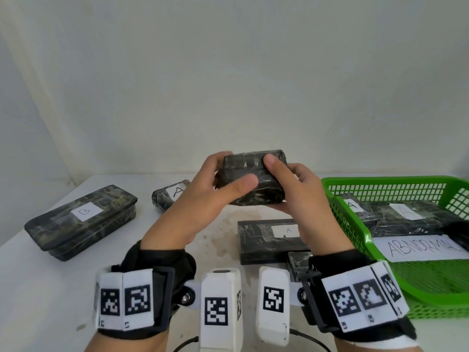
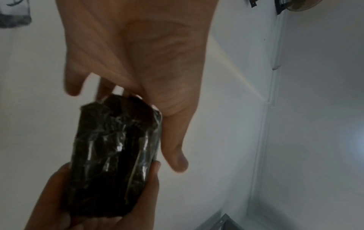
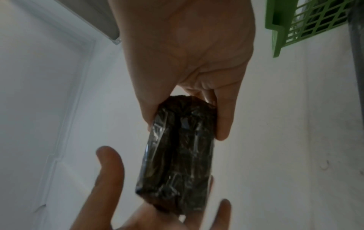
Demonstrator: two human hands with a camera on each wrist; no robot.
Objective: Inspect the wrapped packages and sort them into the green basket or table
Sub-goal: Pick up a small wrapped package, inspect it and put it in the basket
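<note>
A dark, shiny wrapped package (image 1: pixel 253 177) is held up in the air over the middle of the table, with no label showing. My left hand (image 1: pixel 228 171) grips its left end, thumb on the near face and fingers over the top. My right hand (image 1: pixel 279 184) holds the right end, thumb on top and fingers underneath. The left wrist view shows the package (image 2: pixel 114 155) end-on between both hands. In the right wrist view it (image 3: pixel 177 155) looks the same. The green basket (image 1: pixel 380 182) stands at the right and holds wrapped packages labelled A (image 1: pixel 406 217).
A long package labelled B (image 1: pixel 81 219) lies at the left of the white table (image 1: pixel 38 288). One A package (image 1: pixel 170 195) lies behind my left hand, and another (image 1: pixel 269 240) lies below the held one. A paper reading ABNORMAL (image 1: pixel 423 247) lies in the basket.
</note>
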